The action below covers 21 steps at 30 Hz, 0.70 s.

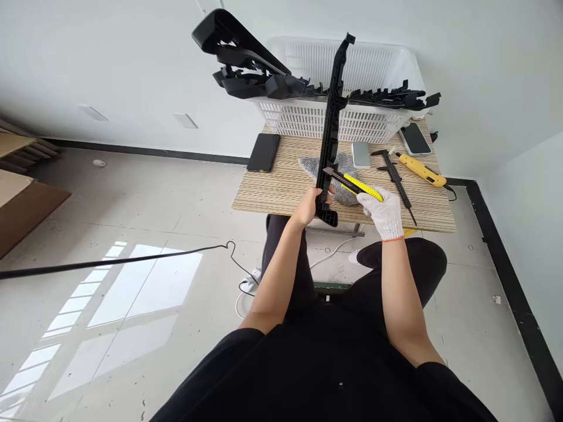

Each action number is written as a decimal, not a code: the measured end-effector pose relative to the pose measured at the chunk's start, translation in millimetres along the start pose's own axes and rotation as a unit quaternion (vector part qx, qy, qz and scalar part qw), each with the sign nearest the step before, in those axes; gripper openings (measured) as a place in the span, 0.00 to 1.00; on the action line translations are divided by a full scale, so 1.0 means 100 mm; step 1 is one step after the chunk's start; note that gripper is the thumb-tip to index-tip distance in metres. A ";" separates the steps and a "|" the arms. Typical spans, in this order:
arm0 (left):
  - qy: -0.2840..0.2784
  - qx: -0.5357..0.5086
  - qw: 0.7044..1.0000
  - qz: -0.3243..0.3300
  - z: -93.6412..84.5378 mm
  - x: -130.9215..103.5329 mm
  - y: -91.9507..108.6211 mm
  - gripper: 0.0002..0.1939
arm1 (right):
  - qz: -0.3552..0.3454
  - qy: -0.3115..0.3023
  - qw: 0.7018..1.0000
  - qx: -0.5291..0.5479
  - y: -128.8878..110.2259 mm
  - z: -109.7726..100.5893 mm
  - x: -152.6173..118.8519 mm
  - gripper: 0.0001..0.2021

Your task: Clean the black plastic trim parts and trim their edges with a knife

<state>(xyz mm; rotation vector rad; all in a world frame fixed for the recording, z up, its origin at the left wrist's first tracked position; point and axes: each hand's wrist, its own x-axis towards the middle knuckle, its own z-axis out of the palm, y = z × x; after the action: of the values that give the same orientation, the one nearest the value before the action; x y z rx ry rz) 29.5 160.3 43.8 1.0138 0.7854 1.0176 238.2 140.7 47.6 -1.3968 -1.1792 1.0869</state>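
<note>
A long black plastic trim piece [331, 130] stands tilted up from the table's front, with my bare left hand [307, 205] wrapped round its lower end. In my right hand [383, 212], which wears a white knit glove with an orange hem, is a yellow and black utility knife [361, 186]. Its blade is out and points left, right at the trim piece's lower part; whether it touches cannot be made out. Beneath the trim piece lies a grey speckled cloth [348, 193], partly hidden by it and by the knife.
A white plastic basket [299, 120] with several black trim pieces [259, 79] sits at the table's [272, 196] back. Around lie a black phone [264, 152], a small grey box [361, 155], a caliper [397, 181], a yellow power tool [421, 170] and another phone [415, 139].
</note>
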 end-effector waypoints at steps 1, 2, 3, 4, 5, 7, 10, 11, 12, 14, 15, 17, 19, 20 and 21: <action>-0.002 0.000 1.000 0.000 0.00 0.00 -0.01 0.14 | 0.000 -0.002 1.000 0.007 0.01 0.00 0.00 0.21; 0.001 0.002 1.000 0.000 -0.01 0.01 -0.02 0.14 | 0.003 -0.015 1.000 0.008 0.01 -0.01 0.00 0.21; 0.006 0.005 1.000 0.001 -0.01 0.01 -0.03 0.15 | 0.008 -0.032 0.999 0.004 0.01 -0.01 0.00 0.20; 0.011 0.009 1.000 0.004 -0.01 0.02 -0.04 0.15 | 0.009 -0.044 0.999 -0.001 0.01 -0.01 -0.01 0.20; 0.013 0.013 1.000 0.009 -0.01 0.02 -0.05 0.15 | 0.008 -0.044 0.999 -0.003 0.01 -0.01 -0.01 0.20; 0.008 0.024 0.999 0.021 -0.01 0.03 -0.08 0.13 | 0.004 -0.021 1.000 0.003 0.01 -0.01 -0.01 0.20; 0.007 0.046 0.999 0.026 -0.02 0.03 -0.11 0.13 | 0.008 -0.039 0.999 -0.004 0.00 -0.02 -0.01 0.20; 0.011 0.054 0.998 0.025 -0.03 0.03 -0.12 0.14 | 0.009 -0.049 0.999 -0.009 0.00 -0.02 -0.01 0.20; 0.015 0.060 0.998 0.024 -0.03 0.03 -0.12 0.14 | 0.007 -0.048 0.999 -0.010 0.00 -0.02 -0.01 0.20; 0.012 0.065 0.998 0.024 -0.03 0.01 -0.11 0.13 | -0.001 -0.022 1.000 -0.003 0.00 -0.03 -0.01 0.20; 0.006 0.065 0.998 0.025 -0.02 0.01 -0.10 0.12 | 0.001 -0.012 1.000 0.002 0.00 -0.03 -0.01 0.20; -0.007 0.066 0.997 0.030 -0.02 0.00 -0.08 0.11 | 0.010 -0.016 1.000 -0.004 0.00 -0.02 -0.02 0.21; -0.017 0.065 0.997 0.035 -0.03 0.01 -0.07 0.11 | 0.016 -0.012 1.000 -0.015 -0.01 -0.02 -0.02 0.22; -0.020 0.065 0.997 0.037 -0.04 0.01 -0.07 0.12 | 0.013 0.001 1.000 -0.018 -0.01 -0.02 -0.02 0.22; -0.024 0.065 0.997 0.038 -0.05 0.02 -0.07 0.12 | 0.007 0.012 1.000 -0.021 -0.01 -0.02 -0.02 0.21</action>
<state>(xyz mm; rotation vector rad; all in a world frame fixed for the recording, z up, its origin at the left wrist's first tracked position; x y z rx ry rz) 28.1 161.8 35.2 1.1834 0.7875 1.0132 239.4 138.9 49.2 -1.4494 -1.1828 1.0585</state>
